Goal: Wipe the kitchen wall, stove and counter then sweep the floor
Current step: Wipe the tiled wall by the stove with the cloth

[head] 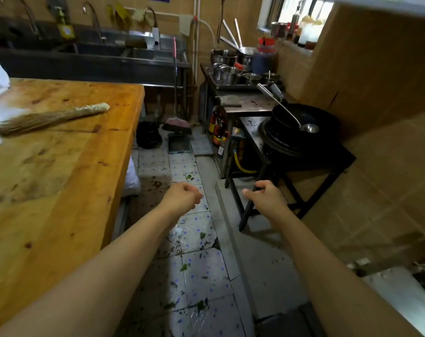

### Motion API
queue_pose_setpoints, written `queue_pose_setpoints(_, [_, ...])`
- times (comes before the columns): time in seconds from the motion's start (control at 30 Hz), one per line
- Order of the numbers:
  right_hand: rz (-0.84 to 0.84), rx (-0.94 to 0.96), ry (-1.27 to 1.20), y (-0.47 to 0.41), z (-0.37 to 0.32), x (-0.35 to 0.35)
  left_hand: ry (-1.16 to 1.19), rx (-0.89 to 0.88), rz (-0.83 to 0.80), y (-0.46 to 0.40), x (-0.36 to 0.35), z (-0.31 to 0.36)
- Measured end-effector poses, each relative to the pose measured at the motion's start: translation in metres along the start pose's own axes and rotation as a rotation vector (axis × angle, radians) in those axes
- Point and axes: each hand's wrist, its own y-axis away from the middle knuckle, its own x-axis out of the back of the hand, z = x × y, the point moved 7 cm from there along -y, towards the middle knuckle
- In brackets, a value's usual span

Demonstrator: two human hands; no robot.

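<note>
My left hand (182,197) hangs over the dirty tiled floor (199,268) with its fingers loosely curled and nothing in it. My right hand (265,194) is stretched out in front of the black stove stand (255,203), fingers loosely bent, holding nothing. Green leaf scraps and dark bits litter the floor tiles. A long broom (175,69) with a red handle leans by the steel sink (89,57), its pink bristle head (177,122) beside a dustpan (179,143). A black wok (303,120) with a ladle sits on the stove. The tiled wall (376,117) rises at right.
A wooden counter (60,166) fills the left side, with a small straw whisk brush (50,117) lying on it. Steel pots (228,71) crowd a table at the back right. Bottles (218,130) and a yellow gas hose (240,164) stand under it. A black bag (148,135) lies on the floor.
</note>
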Motion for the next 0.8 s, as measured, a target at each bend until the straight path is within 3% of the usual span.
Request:
queue_pose_setpoints(0.4, [-0.018, -0.024, -0.025, -0.07, 0.006, -0.015, -0.054, 0.03, 0.022, -0.07, 0.006, -0.007])
queue_pose_setpoints(0.8, [-0.079, 0.011, -0.022, -0.248, -0.03, 0.017, -0.11, 0.045, 0.074, -0.217, -0.043, 0.065])
